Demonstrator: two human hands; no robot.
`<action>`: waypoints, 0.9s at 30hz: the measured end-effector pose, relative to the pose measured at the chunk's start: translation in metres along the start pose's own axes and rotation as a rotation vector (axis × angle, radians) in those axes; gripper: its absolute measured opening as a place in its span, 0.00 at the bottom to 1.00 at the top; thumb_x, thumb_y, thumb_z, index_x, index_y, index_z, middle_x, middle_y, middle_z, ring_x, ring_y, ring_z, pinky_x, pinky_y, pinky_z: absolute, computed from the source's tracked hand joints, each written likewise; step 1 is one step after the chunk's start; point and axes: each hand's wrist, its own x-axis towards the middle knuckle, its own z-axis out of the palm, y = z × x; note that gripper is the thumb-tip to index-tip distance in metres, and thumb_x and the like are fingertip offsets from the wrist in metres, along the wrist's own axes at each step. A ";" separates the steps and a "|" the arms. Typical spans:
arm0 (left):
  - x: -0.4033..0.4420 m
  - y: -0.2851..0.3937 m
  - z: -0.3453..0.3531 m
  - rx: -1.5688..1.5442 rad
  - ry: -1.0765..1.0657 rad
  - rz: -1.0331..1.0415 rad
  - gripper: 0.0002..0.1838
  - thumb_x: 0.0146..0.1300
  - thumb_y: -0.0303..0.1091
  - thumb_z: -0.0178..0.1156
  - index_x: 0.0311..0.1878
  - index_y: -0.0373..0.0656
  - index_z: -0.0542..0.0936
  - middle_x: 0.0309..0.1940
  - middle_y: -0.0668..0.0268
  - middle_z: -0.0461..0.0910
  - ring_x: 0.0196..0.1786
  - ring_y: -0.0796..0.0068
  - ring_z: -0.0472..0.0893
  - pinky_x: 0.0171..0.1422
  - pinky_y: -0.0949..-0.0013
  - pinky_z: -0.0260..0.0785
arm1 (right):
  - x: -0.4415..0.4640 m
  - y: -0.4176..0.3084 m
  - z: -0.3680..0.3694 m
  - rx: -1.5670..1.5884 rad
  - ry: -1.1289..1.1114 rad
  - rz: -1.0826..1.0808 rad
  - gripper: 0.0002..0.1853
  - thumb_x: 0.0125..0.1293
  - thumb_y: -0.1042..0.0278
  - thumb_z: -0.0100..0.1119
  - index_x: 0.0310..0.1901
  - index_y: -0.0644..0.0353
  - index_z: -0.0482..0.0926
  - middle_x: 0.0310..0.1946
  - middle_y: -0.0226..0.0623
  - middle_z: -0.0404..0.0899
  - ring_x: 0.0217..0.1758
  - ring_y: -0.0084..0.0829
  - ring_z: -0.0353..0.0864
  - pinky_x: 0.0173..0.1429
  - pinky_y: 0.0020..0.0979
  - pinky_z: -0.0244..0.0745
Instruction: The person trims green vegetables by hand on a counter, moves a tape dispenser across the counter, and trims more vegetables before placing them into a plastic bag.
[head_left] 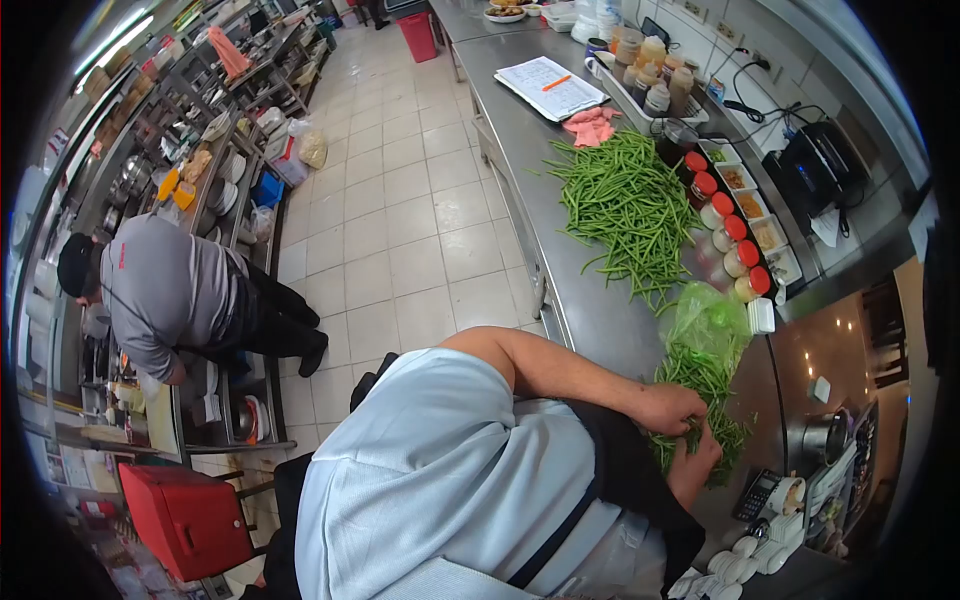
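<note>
Left hand [670, 408] and right hand [697, 455] meet over green beans [718, 375] on a steel counter [610, 315]

The left fingers pinch a few beans; whether the right has hold of them too, I cannot tell. The pile lies beneath both hands, a plastic bag [712, 318] between it and a larger heap [620, 200]. Red-lidded jars [735, 228] crowd that heap's far side; a strip of steel runs along its aisle side, with tiled floor [380, 250] open past the edge

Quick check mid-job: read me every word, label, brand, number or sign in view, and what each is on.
None can be read for certain.
Papers on the counter: lines of writing, too small.
Co-worker's grey shirt: red lettering, too blurred.
Keypad device: key markings too small.
Green plastic bag by the green beans: no lettering made out.
</note>
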 end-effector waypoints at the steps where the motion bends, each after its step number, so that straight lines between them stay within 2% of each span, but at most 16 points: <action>1: 0.001 -0.003 0.003 0.025 -0.014 -0.003 0.13 0.61 0.29 0.64 0.48 0.37 0.83 0.44 0.48 0.84 0.49 0.44 0.84 0.52 0.48 0.76 | 0.000 0.010 0.014 -0.007 -0.004 -0.011 0.27 0.71 0.76 0.64 0.71 0.58 0.76 0.59 0.55 0.75 0.66 0.57 0.75 0.68 0.49 0.74; 3: 0.000 -0.019 0.009 0.055 -0.015 -0.007 0.15 0.60 0.29 0.64 0.51 0.37 0.84 0.46 0.48 0.84 0.51 0.43 0.84 0.55 0.47 0.77 | -0.003 0.045 0.041 -0.035 -0.005 -0.008 0.27 0.68 0.77 0.66 0.69 0.58 0.77 0.61 0.58 0.72 0.67 0.61 0.74 0.68 0.50 0.73; 5: 0.005 -0.026 0.015 0.059 -0.104 -0.056 0.17 0.60 0.29 0.64 0.53 0.38 0.86 0.49 0.48 0.85 0.54 0.43 0.84 0.57 0.47 0.77 | -0.001 0.071 0.045 -0.079 -0.045 0.004 0.19 0.68 0.77 0.65 0.61 0.61 0.80 0.57 0.58 0.77 0.64 0.59 0.76 0.67 0.49 0.74; 6: 0.007 -0.025 0.013 0.063 -0.189 -0.104 0.17 0.59 0.29 0.65 0.53 0.39 0.86 0.50 0.48 0.85 0.55 0.43 0.84 0.59 0.48 0.77 | -0.002 0.066 0.037 0.044 -0.052 0.014 0.16 0.68 0.77 0.65 0.58 0.62 0.81 0.54 0.56 0.79 0.61 0.57 0.79 0.65 0.49 0.75; 8: -0.003 -0.028 0.017 0.093 -0.074 -0.091 0.16 0.60 0.30 0.67 0.52 0.40 0.87 0.50 0.50 0.86 0.58 0.45 0.84 0.63 0.51 0.77 | -0.008 0.058 0.033 0.250 0.042 0.068 0.11 0.69 0.76 0.65 0.51 0.63 0.84 0.45 0.49 0.85 0.53 0.53 0.84 0.60 0.47 0.78; 9: -0.005 -0.023 0.014 0.078 -0.048 -0.048 0.16 0.61 0.29 0.67 0.53 0.41 0.86 0.50 0.50 0.86 0.59 0.46 0.84 0.64 0.52 0.77 | -0.013 0.045 0.021 0.289 0.060 0.125 0.10 0.69 0.75 0.66 0.51 0.64 0.84 0.46 0.50 0.85 0.52 0.52 0.84 0.57 0.44 0.79; 10: -0.006 -0.028 0.017 0.109 0.032 0.059 0.17 0.62 0.29 0.67 0.55 0.41 0.86 0.51 0.50 0.86 0.57 0.47 0.84 0.64 0.52 0.77 | -0.014 0.042 0.019 0.261 0.154 0.052 0.10 0.70 0.74 0.66 0.50 0.63 0.84 0.46 0.48 0.85 0.50 0.48 0.85 0.56 0.41 0.79; 11: -0.005 -0.018 0.014 0.111 0.032 0.071 0.17 0.64 0.28 0.68 0.56 0.41 0.85 0.50 0.50 0.85 0.53 0.50 0.84 0.60 0.55 0.78 | -0.016 0.028 0.007 0.293 0.171 0.098 0.10 0.70 0.73 0.67 0.51 0.63 0.84 0.45 0.47 0.85 0.49 0.45 0.85 0.55 0.40 0.79; 12: -0.004 0.002 0.005 0.083 -0.038 -0.085 0.16 0.67 0.29 0.68 0.58 0.41 0.84 0.48 0.55 0.83 0.48 0.59 0.83 0.56 0.61 0.77 | -0.018 0.018 -0.001 0.327 0.188 0.132 0.10 0.71 0.73 0.67 0.51 0.63 0.84 0.44 0.46 0.85 0.48 0.41 0.85 0.55 0.38 0.80; 14: -0.001 0.012 0.005 -0.031 -0.028 -0.103 0.16 0.70 0.30 0.69 0.60 0.42 0.84 0.47 0.60 0.81 0.46 0.68 0.80 0.53 0.66 0.75 | -0.023 0.018 0.007 0.555 0.303 0.181 0.09 0.72 0.73 0.68 0.51 0.64 0.84 0.42 0.40 0.84 0.44 0.30 0.84 0.50 0.33 0.79; 17: 0.004 0.033 0.000 -0.067 -0.053 -0.019 0.17 0.73 0.31 0.68 0.62 0.42 0.84 0.48 0.63 0.80 0.46 0.71 0.79 0.52 0.67 0.74 | -0.026 -0.001 -0.001 0.800 0.313 0.265 0.08 0.73 0.74 0.67 0.50 0.64 0.84 0.40 0.35 0.84 0.42 0.22 0.81 0.48 0.28 0.77; 18: 0.006 0.044 -0.001 -0.025 -0.088 -0.057 0.16 0.73 0.33 0.69 0.62 0.42 0.85 0.45 0.63 0.81 0.46 0.72 0.79 0.53 0.68 0.74 | -0.027 -0.003 0.000 0.852 0.315 0.276 0.06 0.74 0.77 0.66 0.50 0.64 0.82 0.40 0.31 0.85 0.41 0.18 0.80 0.48 0.25 0.77; 21: 0.011 0.037 0.002 0.067 -0.188 -0.023 0.15 0.74 0.35 0.69 0.60 0.42 0.86 0.43 0.63 0.82 0.47 0.73 0.79 0.54 0.68 0.73 | -0.029 -0.008 -0.005 1.034 0.272 0.268 0.07 0.75 0.80 0.64 0.51 0.63 0.80 0.41 0.30 0.86 0.44 0.17 0.81 0.50 0.25 0.78; 22: 0.012 0.031 0.005 0.001 -0.195 -0.025 0.14 0.75 0.36 0.69 0.58 0.41 0.87 0.42 0.66 0.83 0.49 0.76 0.80 0.56 0.70 0.73 | -0.029 -0.011 -0.006 1.083 0.273 0.257 0.08 0.75 0.82 0.62 0.52 0.63 0.79 0.41 0.29 0.85 0.45 0.16 0.82 0.51 0.24 0.77; 25: 0.013 0.026 0.006 -0.288 -0.324 -0.302 0.13 0.77 0.35 0.68 0.57 0.40 0.87 0.44 0.69 0.83 0.51 0.79 0.80 0.56 0.71 0.73 | -0.033 -0.005 0.001 1.127 0.258 0.232 0.08 0.75 0.82 0.61 0.52 0.63 0.79 0.40 0.29 0.85 0.45 0.16 0.82 0.51 0.24 0.77; 27: 0.011 0.020 0.011 -0.320 -0.226 -0.251 0.11 0.77 0.33 0.67 0.56 0.40 0.87 0.44 0.71 0.83 0.51 0.82 0.79 0.56 0.73 0.73 | -0.037 -0.001 0.001 1.119 0.209 0.285 0.07 0.75 0.80 0.63 0.51 0.63 0.80 0.41 0.29 0.86 0.45 0.17 0.82 0.50 0.25 0.77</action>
